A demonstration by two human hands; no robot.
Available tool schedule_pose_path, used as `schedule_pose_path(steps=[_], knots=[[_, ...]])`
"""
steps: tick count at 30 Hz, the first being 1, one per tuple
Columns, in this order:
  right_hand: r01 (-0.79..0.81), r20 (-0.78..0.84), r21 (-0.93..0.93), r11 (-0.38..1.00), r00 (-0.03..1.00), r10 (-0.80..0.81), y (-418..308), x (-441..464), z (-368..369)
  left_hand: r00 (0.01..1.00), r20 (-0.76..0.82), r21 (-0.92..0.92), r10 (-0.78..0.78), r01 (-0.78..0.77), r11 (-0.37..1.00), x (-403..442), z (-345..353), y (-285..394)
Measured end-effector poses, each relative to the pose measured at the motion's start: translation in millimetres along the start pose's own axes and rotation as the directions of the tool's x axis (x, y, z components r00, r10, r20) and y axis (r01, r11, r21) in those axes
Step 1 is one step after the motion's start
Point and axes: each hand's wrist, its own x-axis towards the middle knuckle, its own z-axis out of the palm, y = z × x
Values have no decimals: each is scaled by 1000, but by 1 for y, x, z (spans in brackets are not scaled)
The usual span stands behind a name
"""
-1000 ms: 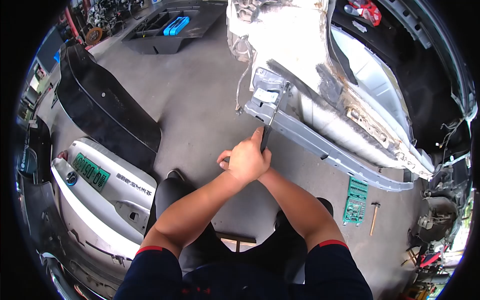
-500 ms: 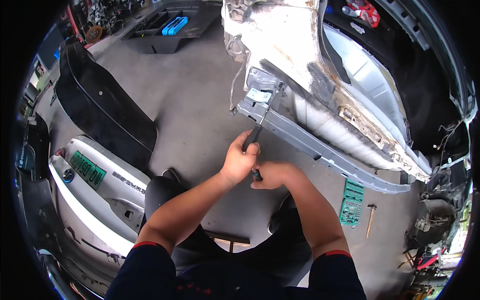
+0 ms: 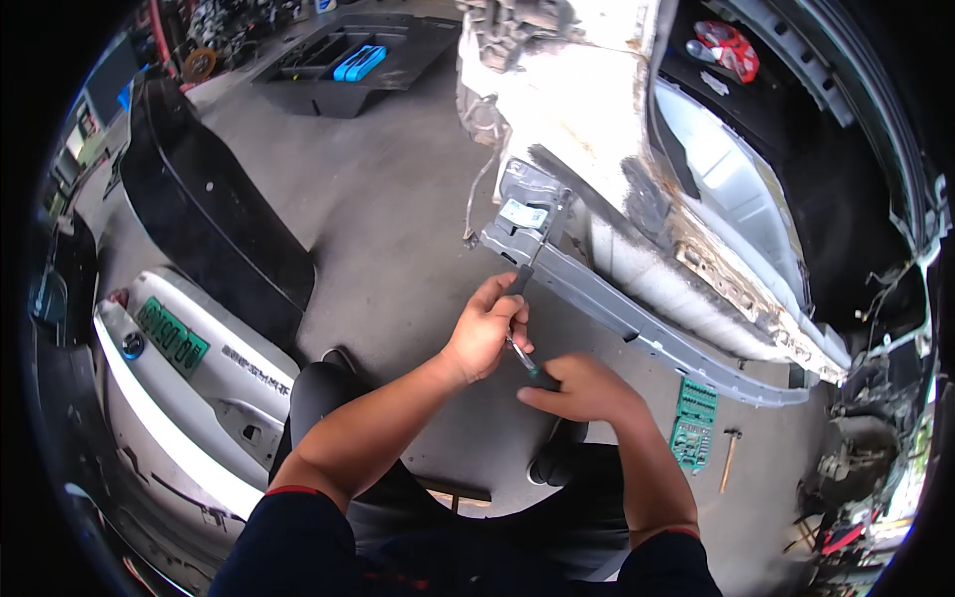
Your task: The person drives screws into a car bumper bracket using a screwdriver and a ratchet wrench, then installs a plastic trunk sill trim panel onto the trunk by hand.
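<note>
My left hand is closed round a black-handled driver. Its thin metal shaft runs up to the end bracket of a grey bumper beam, beside a white label; the tip is too small to make out. Below it, my right hand grips the dark handle of a ratchet wrench. The wrench's shiny shank reaches up to my left hand, where fingers hide its far end; I cannot tell whether the two tools are joined. The beam lies along the stripped white car body.
A green socket case and a hammer lie on the floor at right. On the left are a black bumper cover and a white panel with a green plate. A blue object rests on a black tray.
My right hand has moved down and right with the ratchet wrench, uncovering its shank. My left hand stays on the driver. The whole view has shifted slightly.
</note>
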Motion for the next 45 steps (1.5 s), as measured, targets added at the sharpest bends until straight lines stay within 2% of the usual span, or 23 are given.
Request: schedule_pose_path(steps=[2,5,7,8,10,12,15,18,19,20,21,22,24,27,28,29,31,34,35,36,39,43,45], knots=[[51,-46,-69,996,997,-55,9,-3,-14,994,13,-233,-106,106,967,-2,0,-8],[29,-41,-155,987,999,-36,25,36,8,998,62,-224,14,0,975,7,-7,-28],[58,-151,-21,998,987,-60,42,73,47,994,-105,124,5,8,992,1,-4,-16],[64,-92,-13,998,994,-65,38,79,45,982,-185,291,32,24,957,-1,-2,-10],[86,34,-5,996,996,-86,27,95,37,937,-180,580,300,-145,802,4,-6,-17],[143,-162,55,988,978,-132,43,114,70,851,-93,790,517,-252,558,-2,5,-13],[232,-309,146,962,934,-178,53,136,98,882,-71,876,466,-168,453,-1,2,-12],[333,-402,356,873,898,-179,61,135,121,821,45,894,569,-288,344,6,-7,-19],[397,-430,434,809,880,-201,57,127,122,898,-43,788,438,-239,567,5,-2,-12],[270,-304,491,828,944,-128,59,115,117,956,-97,641,276,-153,753,0,2,-5],[134,-170,521,843,984,-52,47,96,102,989,-114,459,93,-31,888,-4,5,-1],[-190,117,428,884,981,154,20,54,63,996,-71,242,50,-32,970,1,0,-4],[33,-3,343,939,999,-34,39,18,44,1000,28,-230,-8,14,973,9,-16,-19],[-113,-18,388,915,991,130,32,-12,9,998,20,-304,-55,59,951,4,8,-24],[-162,-7,176,971,986,166,30,-2,10,998,55,-363,-2,22,932,8,10,-29],[-74,-159,116,990,983,92,40,18,29,1000,15,-342,-4,9,940,13,11,-33],[76,-435,-4,997,898,-70,71,70,92,997,-74,-276,-29,7,961,2,16,-17],[109,-389,22,994,917,-92,74,109,117,998,-57,90,38,-33,995,7,0,-11],[244,-520,102,964,840,-157,76,132,131,996,-70,234,52,-34,972,8,2,-12],[376,-640,161,913,744,-193,79,158,150,961,-86,508,261,-183,841,7,10,-15],[483,-658,180,857,707,-261,33,165,141,877,-32,961,479,-104,254,2,25,-12],[343,-598,103,934,771,-218,-10,174,136,929,-62,978,364,-17,210,-4,26,12],[366,-540,191,911,814,-214,3,189,147,899,21,970,437,-124,208,5,8,-5]])
